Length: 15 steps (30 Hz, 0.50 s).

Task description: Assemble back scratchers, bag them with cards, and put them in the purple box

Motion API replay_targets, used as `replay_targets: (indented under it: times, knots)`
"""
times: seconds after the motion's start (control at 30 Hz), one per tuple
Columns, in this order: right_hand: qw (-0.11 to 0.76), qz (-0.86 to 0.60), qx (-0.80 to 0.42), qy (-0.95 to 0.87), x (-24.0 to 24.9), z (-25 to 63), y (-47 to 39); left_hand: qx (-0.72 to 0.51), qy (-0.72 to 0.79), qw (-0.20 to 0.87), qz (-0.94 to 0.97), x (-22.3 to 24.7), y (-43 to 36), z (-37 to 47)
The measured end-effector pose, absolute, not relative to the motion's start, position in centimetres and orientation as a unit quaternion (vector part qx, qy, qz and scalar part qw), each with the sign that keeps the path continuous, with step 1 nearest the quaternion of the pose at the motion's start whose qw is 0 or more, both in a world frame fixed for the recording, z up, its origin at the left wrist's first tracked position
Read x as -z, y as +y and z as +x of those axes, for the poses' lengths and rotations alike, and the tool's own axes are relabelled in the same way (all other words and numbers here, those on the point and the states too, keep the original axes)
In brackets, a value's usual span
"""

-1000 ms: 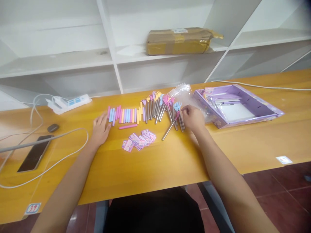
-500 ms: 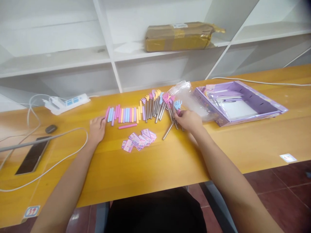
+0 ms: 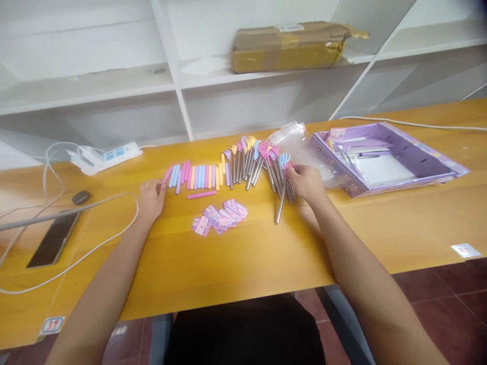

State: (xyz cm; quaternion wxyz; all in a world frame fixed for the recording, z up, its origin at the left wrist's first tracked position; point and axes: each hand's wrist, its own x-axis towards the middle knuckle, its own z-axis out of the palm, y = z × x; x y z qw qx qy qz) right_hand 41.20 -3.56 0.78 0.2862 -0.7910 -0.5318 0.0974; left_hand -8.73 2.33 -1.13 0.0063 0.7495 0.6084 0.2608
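Note:
My right hand [image 3: 305, 183] pinches the pink hand-shaped head of a metal stick [image 3: 281, 204], whose shaft points toward the table's front. Beside it lies a fanned group of metal sticks [image 3: 255, 167] with pink, yellow, blue and purple hand-shaped heads. My left hand [image 3: 152, 200] rests on the table with its fingers curled, just below the leftmost pink tube [image 3: 167, 175]; whether it grips anything is hidden. Several pastel tubes [image 3: 201, 177] stand in a row between my hands, with one pink tube [image 3: 202, 194] lying crosswise below. Small printed cards [image 3: 219, 217] overlap nearer the front.
Clear plastic bags [image 3: 304, 147] lie behind my right hand, beside a purple open box [image 3: 391, 159]. On the left are a power strip [image 3: 108, 157], cables, a dark round object [image 3: 81, 197] and a phone [image 3: 54, 240]. A taped carton [image 3: 291, 48] sits on the shelf.
My right hand has shifted slightly right, and the stick in it has swung to a steeper angle. My left hand has moved slightly away from the leftmost pink tube. The view has shifted a little.

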Motion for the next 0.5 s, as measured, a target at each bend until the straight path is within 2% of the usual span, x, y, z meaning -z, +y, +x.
replay_targets:
  times: [0.17, 0.5]
  knots:
    - [0.416, -0.757, -0.138, -0.486, -1.1, 40.6, -3.7, -0.270, 0.662, -0.004, 0.699, 1.0, 2.2, -8.8]
    - [0.523, -0.686, -0.170, -0.476, -1.3, 39.9, -3.6, -0.278, 0.680, -0.009, 0.679, 0.8, 2.2, -9.2]
